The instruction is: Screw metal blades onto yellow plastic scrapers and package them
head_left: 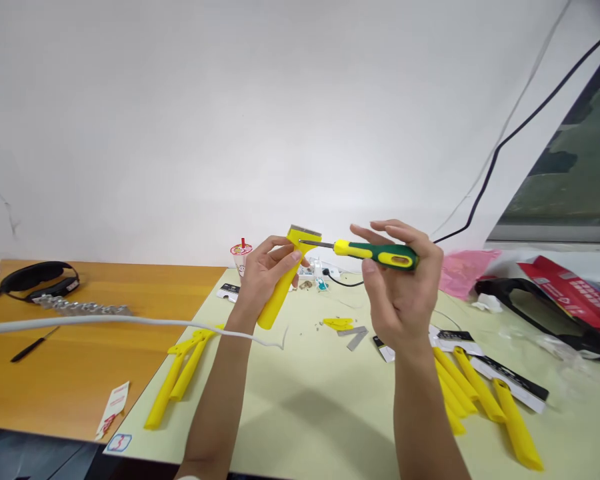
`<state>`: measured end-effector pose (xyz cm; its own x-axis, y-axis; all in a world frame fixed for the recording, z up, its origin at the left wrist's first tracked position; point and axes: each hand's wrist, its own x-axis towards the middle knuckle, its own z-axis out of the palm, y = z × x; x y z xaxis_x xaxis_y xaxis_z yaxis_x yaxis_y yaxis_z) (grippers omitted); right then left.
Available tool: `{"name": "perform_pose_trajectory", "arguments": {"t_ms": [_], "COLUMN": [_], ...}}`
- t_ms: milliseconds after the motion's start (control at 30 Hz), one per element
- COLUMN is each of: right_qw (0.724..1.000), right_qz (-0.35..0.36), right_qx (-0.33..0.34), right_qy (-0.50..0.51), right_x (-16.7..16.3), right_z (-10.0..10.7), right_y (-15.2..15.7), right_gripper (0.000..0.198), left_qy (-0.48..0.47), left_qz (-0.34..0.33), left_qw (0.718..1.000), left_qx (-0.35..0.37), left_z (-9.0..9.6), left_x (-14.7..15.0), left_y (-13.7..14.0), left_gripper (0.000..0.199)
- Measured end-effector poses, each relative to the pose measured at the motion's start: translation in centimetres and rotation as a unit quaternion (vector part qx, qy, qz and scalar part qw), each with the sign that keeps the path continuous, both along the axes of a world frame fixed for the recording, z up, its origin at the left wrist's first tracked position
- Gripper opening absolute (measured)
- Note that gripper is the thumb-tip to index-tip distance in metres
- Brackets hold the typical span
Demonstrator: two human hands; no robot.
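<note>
My left hand grips a yellow plastic scraper, its wide head with a grey metal blade strip pointing up. In my right hand lies a green and yellow screwdriver, its handle between thumb and palm and several fingers raised off it. The screwdriver's tip meets the scraper head near a small screw. On the table beyond and below lie small yellow plastic head pieces and loose grey blades. Tiny screw-like bits are scattered near them.
Yellow scrapers lie at the left; several yellow handles lie at the right by black-and-white cards. A patterned cup and power strip stand behind. A white cable crosses the left foreground. Another screwdriver lies on the wooden table.
</note>
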<state>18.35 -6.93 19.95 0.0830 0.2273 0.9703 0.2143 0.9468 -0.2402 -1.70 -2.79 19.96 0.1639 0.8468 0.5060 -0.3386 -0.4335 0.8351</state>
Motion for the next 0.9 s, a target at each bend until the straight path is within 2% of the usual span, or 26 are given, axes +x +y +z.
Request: {"name": "perform_pose_trajectory", "arguments": {"t_ms": [167,333,500,600,733,833,900], "right_qw": [1.000,0.997,0.991,0.995,0.998,0.998,0.998], "right_qz": [0.009,-0.050,-0.107,-0.080,-0.001,0.040,0.039], "right_qx": [0.010,0.062,0.066,0.022,-0.041,-0.049,-0.030], "right_qy": [0.009,0.025,0.037,0.052,0.042,0.030,0.032], "right_x": [-0.2,-0.2,0.0,-0.1,-0.6,-0.7,-0.8], "right_z": [-0.4,-0.2,-0.6,-1.0,-1.2,-1.2,-1.2], "right_y": [1.4,2.3,3.1,3.5,3.5,3.4,3.6], "right_gripper": [0.039,0.030,0.025,0.022,0.033,0.036,0.033], "left_qy": [-0.016,-0.009,-0.015,-0.021,-0.042,-0.052,-0.056], "left_qz": [0.000,-0.007,-0.006,0.007,0.021,0.029,0.035], "left_qw": [1.000,0.999,0.999,0.999,0.998,0.998,0.997], "left_qx": [-0.013,-0.032,-0.036,-0.042,-0.041,-0.036,-0.035], "left_z": [-0.4,-0.5,-0.7,-0.9,-1.0,-0.9,-0.9], "left_x": [0.0,-0.1,0.3,0.6,0.9,1.0,1.0], "left_y": [1.4,1.5,1.7,2.1,2.4,2.5,2.5], "left_gripper": [0.039,0.040,0.041,0.041,0.041,0.042,0.042]}}
